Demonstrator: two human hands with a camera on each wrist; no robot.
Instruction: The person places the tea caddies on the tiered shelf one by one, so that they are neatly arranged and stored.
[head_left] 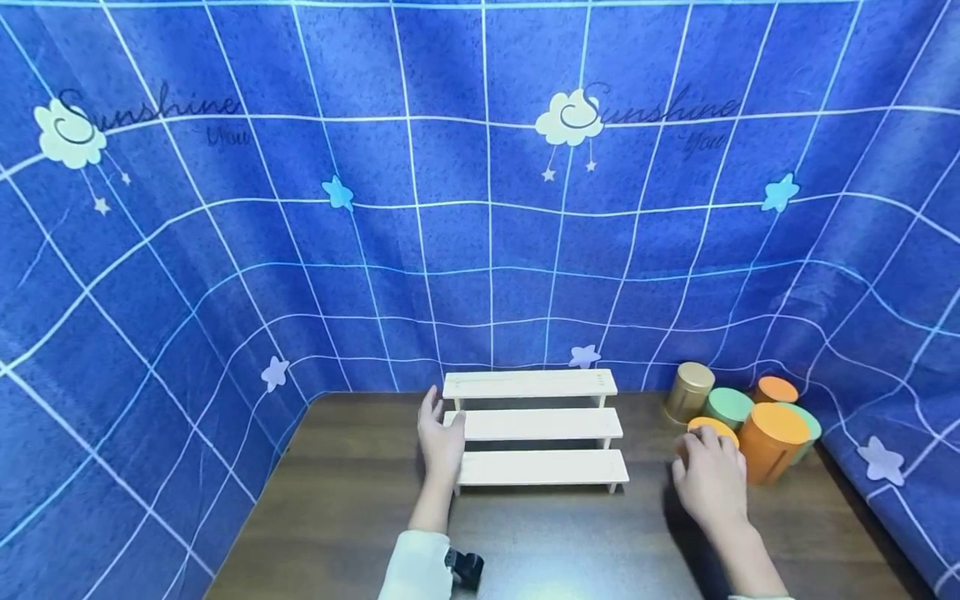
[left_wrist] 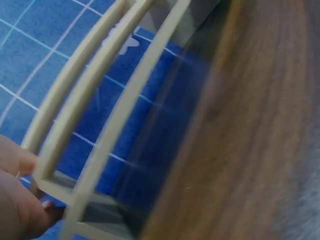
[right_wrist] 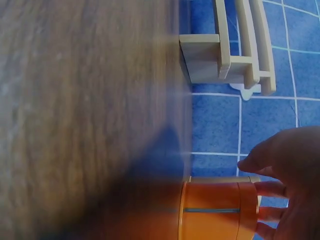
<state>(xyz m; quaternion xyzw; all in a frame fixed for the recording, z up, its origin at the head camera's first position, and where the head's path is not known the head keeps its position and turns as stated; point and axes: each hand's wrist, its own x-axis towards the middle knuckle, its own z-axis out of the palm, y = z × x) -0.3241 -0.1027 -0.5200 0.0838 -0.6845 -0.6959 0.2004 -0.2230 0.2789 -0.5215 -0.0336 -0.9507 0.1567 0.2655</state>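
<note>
A: And there's the right hand (head_left: 712,479), down at the canisters, fingertips against the lid of the near orange canister (head_left: 722,428)! Has it got a grip?

B: No wrap that I can see! In the right wrist view the fingers extend loosely to the lid, and the thumb points off past its side, apart from it.

A: So which way does that canister lie?

B: Twelve o'clock from the right hand, right under the fingertips, standing upright, long axis vertical. The right hand is clearly nearer; the left hand (head_left: 441,446) is well apart, over at nine.

A: And what's the left doing?

B: At the left end of the white three-tier rack (head_left: 534,425), fingers spread, thumb by the middle tier. Pinching or merely touching? Can't tell! The rack's long axis runs nine to three.

A: Around that near canister?

B: Gold canister (head_left: 690,390) at eleven, green canister (head_left: 729,406) at one, big orange canister (head_left: 776,429) at three! All on the brown table (head_left: 337,483), blue curtain (head_left: 450,242) behind.
</note>
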